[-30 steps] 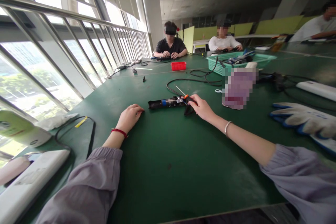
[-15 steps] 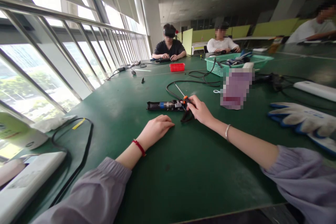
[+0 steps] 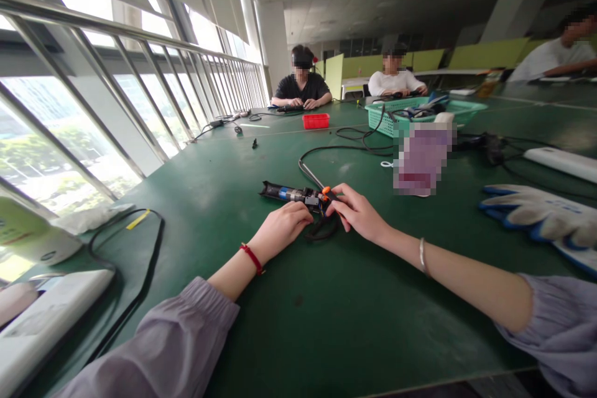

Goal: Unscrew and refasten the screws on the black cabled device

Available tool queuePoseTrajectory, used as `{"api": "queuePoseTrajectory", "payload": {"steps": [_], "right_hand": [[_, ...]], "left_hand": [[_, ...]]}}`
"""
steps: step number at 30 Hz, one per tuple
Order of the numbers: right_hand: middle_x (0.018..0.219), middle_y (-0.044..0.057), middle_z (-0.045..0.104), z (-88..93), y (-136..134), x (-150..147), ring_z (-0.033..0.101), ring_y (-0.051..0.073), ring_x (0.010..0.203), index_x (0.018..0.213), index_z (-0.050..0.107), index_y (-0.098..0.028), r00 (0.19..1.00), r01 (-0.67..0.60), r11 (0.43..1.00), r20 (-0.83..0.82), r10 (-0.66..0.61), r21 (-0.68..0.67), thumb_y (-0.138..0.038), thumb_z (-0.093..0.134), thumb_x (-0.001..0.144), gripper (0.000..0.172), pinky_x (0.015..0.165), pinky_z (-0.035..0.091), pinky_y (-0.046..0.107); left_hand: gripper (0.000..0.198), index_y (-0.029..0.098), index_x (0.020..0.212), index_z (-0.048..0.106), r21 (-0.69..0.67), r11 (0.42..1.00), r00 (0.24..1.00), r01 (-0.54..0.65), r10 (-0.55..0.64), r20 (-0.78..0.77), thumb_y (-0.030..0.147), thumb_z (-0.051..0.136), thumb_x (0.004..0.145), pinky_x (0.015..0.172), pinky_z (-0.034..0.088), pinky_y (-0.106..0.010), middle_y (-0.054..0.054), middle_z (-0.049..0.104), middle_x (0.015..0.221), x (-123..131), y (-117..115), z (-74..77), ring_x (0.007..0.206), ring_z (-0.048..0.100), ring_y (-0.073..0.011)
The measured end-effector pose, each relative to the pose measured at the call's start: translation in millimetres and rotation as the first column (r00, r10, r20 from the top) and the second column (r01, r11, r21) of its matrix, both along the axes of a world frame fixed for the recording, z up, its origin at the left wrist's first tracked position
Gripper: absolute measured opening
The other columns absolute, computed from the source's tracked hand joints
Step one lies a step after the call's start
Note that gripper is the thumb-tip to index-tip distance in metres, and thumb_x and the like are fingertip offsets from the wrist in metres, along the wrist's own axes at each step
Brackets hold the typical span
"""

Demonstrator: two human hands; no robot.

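Note:
A black tube-shaped device (image 3: 291, 193) with a blue band, exposed parts and an orange piece lies on the green table (image 3: 289, 311). Its black cable (image 3: 321, 150) runs away toward the far side. My right hand (image 3: 357, 214) has its fingers closed on the device's near end, by the orange piece. My left hand (image 3: 281, 227) lies beside it with curled fingers, the fingertips touching the device's underside. A red cord is round my left wrist and a thin bangle on my right.
Work gloves (image 3: 541, 216) lie at the right, a blurred purple object (image 3: 422, 155) and a green basket (image 3: 410, 113) beyond. A red tray (image 3: 316, 120) sits farther off. A black cable loop (image 3: 140, 261) and white devices (image 3: 41, 317) lie at left. Three people sit at the far tables.
My left hand has slid right across the table to the device. My right hand has drawn the device nearer and turned it slightly.

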State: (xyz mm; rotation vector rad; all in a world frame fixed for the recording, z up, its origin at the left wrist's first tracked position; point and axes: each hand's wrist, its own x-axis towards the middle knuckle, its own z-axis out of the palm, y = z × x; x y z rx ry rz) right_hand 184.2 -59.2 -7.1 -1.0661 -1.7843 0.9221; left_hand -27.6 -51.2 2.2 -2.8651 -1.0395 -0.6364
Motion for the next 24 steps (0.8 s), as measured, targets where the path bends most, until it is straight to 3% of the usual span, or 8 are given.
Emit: {"api": "queuePoseTrajectory", "payload": {"steps": [5, 12, 24], "right_hand": [[0.08, -0.001, 0.066, -0.1, -1.3, -1.7, 0.046, 0.006, 0.039, 0.103, 0.046, -0.02, 0.997, -0.082, 0.996, -0.003, 0.082, 0.016, -0.029, 0.043, 0.087, 0.019, 0.041, 0.037, 0.02], [0.08, 0.0, 0.067, 0.9, -1.9, -1.4, 0.046, 0.006, 0.039, 0.103, 0.046, -0.021, 0.997, -0.063, 0.998, 0.041, 0.062, 0.021, -0.027, 0.044, 0.086, 0.019, 0.043, 0.038, 0.021], [0.079, -0.001, 0.066, 1.6, -3.0, -1.9, 0.046, 0.007, 0.04, 0.105, 0.047, -0.021, 0.997, -0.065, 0.997, 0.052, 0.062, 0.046, -0.027, 0.044, 0.086, 0.02, 0.045, 0.038, 0.022]], "left_hand": [[0.02, 0.019, 0.091, 0.063, -0.004, 0.999, 0.998, 0.04, -0.04, -0.044, 0.019, 0.043, 0.091, 0.08, 0.049, -0.024, -0.004, 0.064, 0.098, -0.8, -1.8, 1.2, 0.091, 0.059, -0.0145], [0.02, 0.019, 0.098, 0.062, 0.029, 0.995, 0.991, 0.098, -0.095, -0.099, 0.018, 0.044, 0.091, 0.081, 0.049, -0.025, -0.004, 0.066, 0.099, -6.0, -2.3, 3.0, 0.093, 0.06, -0.0152], [0.016, 0.02, 0.092, 0.063, 0.045, 0.998, 0.993, 0.031, -0.036, 0.111, 0.018, 0.048, 0.088, 0.078, 0.05, -0.027, -0.003, 0.067, 0.092, -3.7, -1.0, -1.0, 0.088, 0.062, -0.0154]]}}
